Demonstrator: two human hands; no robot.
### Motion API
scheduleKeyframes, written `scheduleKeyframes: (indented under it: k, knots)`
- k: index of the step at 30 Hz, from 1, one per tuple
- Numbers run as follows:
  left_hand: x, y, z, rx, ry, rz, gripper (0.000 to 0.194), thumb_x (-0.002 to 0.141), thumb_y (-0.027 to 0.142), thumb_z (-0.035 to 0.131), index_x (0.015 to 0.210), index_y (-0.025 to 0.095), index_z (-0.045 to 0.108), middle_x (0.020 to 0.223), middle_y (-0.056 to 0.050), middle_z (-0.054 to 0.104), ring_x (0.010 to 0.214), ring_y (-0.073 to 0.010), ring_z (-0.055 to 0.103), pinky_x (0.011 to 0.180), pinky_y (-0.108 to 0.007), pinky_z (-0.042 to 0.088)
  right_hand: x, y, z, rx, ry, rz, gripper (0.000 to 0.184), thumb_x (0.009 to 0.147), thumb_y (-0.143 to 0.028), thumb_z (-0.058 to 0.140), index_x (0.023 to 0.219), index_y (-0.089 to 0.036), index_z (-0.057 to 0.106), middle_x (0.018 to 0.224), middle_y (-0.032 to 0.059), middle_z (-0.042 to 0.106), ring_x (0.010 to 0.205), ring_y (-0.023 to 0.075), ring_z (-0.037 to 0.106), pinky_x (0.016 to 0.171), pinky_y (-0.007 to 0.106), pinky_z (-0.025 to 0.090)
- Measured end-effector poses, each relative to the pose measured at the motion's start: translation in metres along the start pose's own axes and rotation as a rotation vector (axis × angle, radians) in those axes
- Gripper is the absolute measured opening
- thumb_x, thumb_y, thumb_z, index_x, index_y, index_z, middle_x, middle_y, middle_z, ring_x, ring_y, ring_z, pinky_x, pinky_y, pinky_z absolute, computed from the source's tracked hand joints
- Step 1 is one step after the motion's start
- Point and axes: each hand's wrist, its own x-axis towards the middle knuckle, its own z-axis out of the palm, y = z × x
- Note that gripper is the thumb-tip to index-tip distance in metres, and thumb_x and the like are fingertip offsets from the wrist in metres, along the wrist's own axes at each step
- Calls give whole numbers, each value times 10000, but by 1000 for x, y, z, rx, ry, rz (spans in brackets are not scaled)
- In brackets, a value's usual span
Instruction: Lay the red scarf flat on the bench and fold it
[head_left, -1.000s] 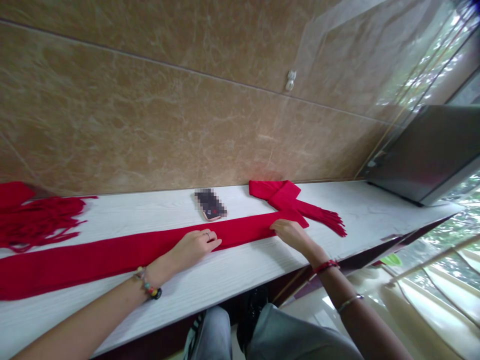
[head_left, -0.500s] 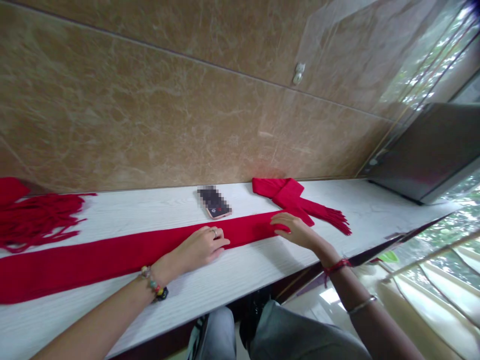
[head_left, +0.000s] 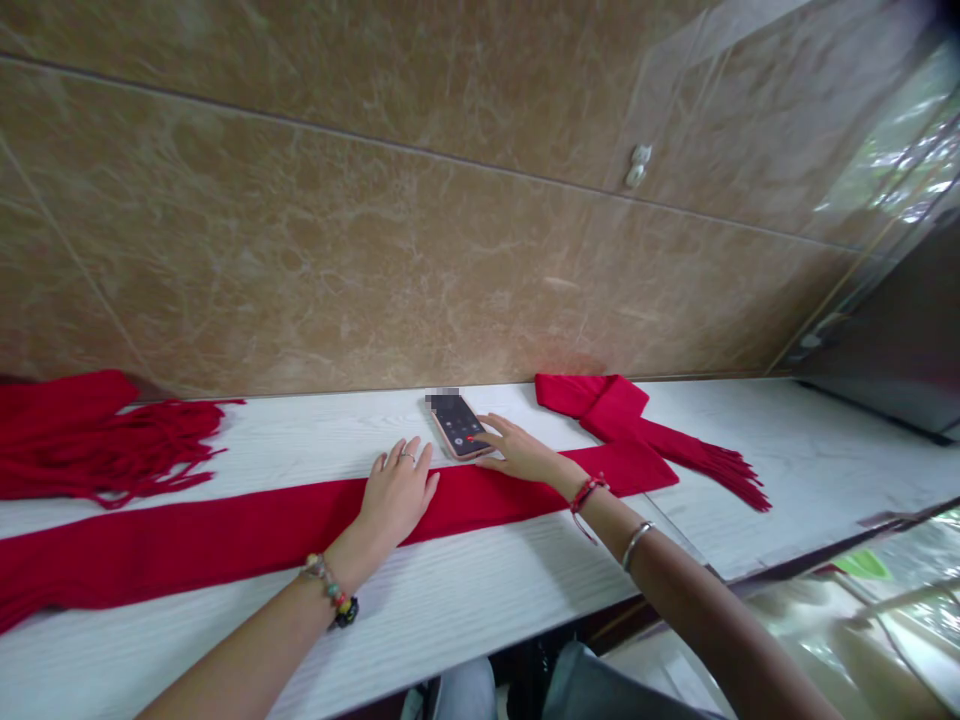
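Note:
A long red scarf lies flat along the white table, folded lengthwise. My left hand rests on it with the fingers spread, a ring on one of them. My right hand reaches over the scarf's far edge, fingers extended and apart, at the near right corner of a phone. Its fingertips are over or touching the lit screen; which of these I cannot tell. Past my right forearm, a second red scarf lies loosely crossed over itself, fringe toward the right.
More red cloth with a tangled fringe is at the far left. The table runs along a brown marbled wall. A dark box-shaped object stands at the right end. My legs are below the front edge.
My right hand has left the long scarf's right part and moved left to the phone. The left hand's fingers have spread out on the scarf. The camera view has shifted a little.

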Motion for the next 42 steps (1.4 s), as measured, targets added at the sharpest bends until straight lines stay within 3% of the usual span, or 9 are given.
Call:
scheduleKeyframes:
  k: [11,24,29,35,42]
  knots:
    - [-2,5,2,43,-75,-109,402,893,302,420,1250,127,480,1300,-137,476,1195,-299,420,934,-435,388,12,6,10,29,73,-41,470,842,-386,519,1244,-147,481,1373,170,350,1290,270,294,1029,431,326]
    - [-1,6,-2,17,-107,-112,392,891,301,432,1227,112,502,1296,-154,477,1195,-301,422,921,-435,401,37,27,34,58,77,3,511,868,-436,446,1274,-126,451,1370,191,350,1275,272,317,1022,445,322]
    - [-1,6,0,10,-119,-109,382,896,304,419,1214,114,512,1281,-150,493,1186,-297,431,919,-436,404,31,33,34,61,62,58,465,886,-420,411,1213,-104,509,1305,197,435,1254,266,354,1015,432,340]
    - [-2,4,5,52,-96,-100,382,903,321,399,1210,127,518,1269,-130,508,1171,-287,447,919,-418,410,31,26,26,63,86,17,538,876,-445,421,1299,-113,413,1364,192,360,1270,265,328,1026,430,322]
    - [-2,5,-1,31,-121,-105,358,899,310,405,1179,131,539,1253,-127,520,1165,-276,453,914,-403,416,38,21,28,64,60,30,486,878,-423,428,1237,-100,483,1345,199,383,1269,273,326,1031,438,310]
